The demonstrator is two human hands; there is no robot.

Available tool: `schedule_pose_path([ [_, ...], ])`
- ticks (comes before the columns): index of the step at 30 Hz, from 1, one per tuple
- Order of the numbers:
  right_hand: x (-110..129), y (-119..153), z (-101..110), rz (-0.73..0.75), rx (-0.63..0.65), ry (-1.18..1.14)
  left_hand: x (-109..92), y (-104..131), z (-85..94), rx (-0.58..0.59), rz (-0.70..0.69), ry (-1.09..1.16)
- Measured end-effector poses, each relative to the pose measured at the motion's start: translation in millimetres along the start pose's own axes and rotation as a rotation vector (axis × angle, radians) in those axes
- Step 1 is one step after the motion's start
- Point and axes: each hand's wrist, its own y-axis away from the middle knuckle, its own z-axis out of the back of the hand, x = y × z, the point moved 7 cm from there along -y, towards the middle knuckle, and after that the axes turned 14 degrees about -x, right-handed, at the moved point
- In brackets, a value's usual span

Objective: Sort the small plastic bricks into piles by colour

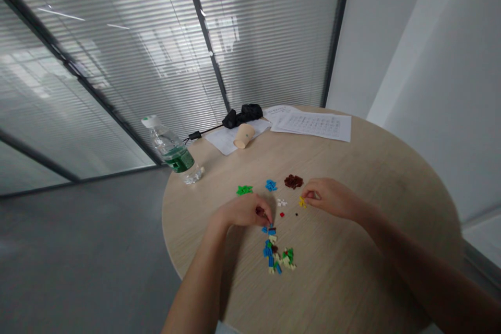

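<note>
My left hand [250,210] is closed, its fingertips pinching a small blue brick [271,225] just above the top of a mixed pile. That mixed pile [271,250] holds blue, cream, green and brown toy bricks. Over on the right, the curled fingers of my right hand [323,195] touch a little group of yellow bricks [302,202]; whether one is gripped is hidden. Sorted by colour around the hands lie green bricks [245,190], blue bricks [271,185], dark brown bricks [293,181] and white bricks [282,202]. A red piece [282,214] and a tiny black piece [296,214] lie between my hands.
On the round wooden table [364,167] a water bottle [176,154] stands near the left edge. Farther back are a paper cup [243,136] on its side, a black folded umbrella-like bundle [246,115] and printed sheets [313,124]. Glass panels with blinds stand behind.
</note>
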Motion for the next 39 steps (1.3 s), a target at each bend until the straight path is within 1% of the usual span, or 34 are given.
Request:
schedule_pose_path([
  [2,0.6,-0.6,2.3,0.002,-0.025,0.000,-1.2,0.0,4.6,-0.036,-0.012,-0.019],
  [4,2.1,-1.7,6.0,0.009,-0.065,-0.010,-1.3,-2.1,12.7,-0.128,-0.006,-0.046],
  [5,3.6,-2.1,8.0,0.014,-0.085,-0.020,-0.6,-3.8,19.0,-0.212,0.007,-0.072],
  [7,8.8,-2.3,11.7,0.035,-0.122,-0.047,2.6,-6.5,33.1,-0.432,0.062,-0.152],
  [9,18.4,-0.9,13.1,0.091,-0.134,-0.079,6.7,-7.5,42.2,-0.620,0.132,-0.248],
  [10,24.6,0.5,12.5,0.132,-0.128,-0.094,8.6,-8.5,43.1,-0.672,0.158,-0.290],
  [11,31.2,2.3,10.9,0.176,-0.116,-0.106,9.9,-10.1,42.0,-0.698,0.170,-0.326],
  [15,52.7,10.7,-2.2,0.311,-0.024,-0.114,8.6,-16.5,35.1,-0.745,0.087,-0.426],
  [17,58.3,13.2,-7.9,0.339,0.013,-0.114,10.6,-17.5,34.6,-0.765,0.088,-0.449],
  [21,60.8,13.5,-10.8,0.336,0.039,-0.112,16.9,-18.1,35.8,-0.780,0.152,-0.461],
  [24,61.7,13.6,-9.9,0.332,0.055,-0.138,17.6,-18.8,35.6,-0.781,0.165,-0.457],
  [29,72.7,21.3,-15.7,0.375,0.171,-0.252,17.1,-20.1,34.1,-0.761,0.184,-0.445],
  [33,84.5,28.8,-20.3,0.429,0.255,-0.355,16.8,-20.0,35.3,-0.767,0.181,-0.467],
  [36,88.7,30.7,-20.9,0.454,0.268,-0.384,15.8,-19.7,36.1,-0.766,0.170,-0.480],
  [39,87.1,30.0,-23.7,0.431,0.274,-0.364,14.5,-19.7,35.7,-0.743,0.171,-0.482],
])
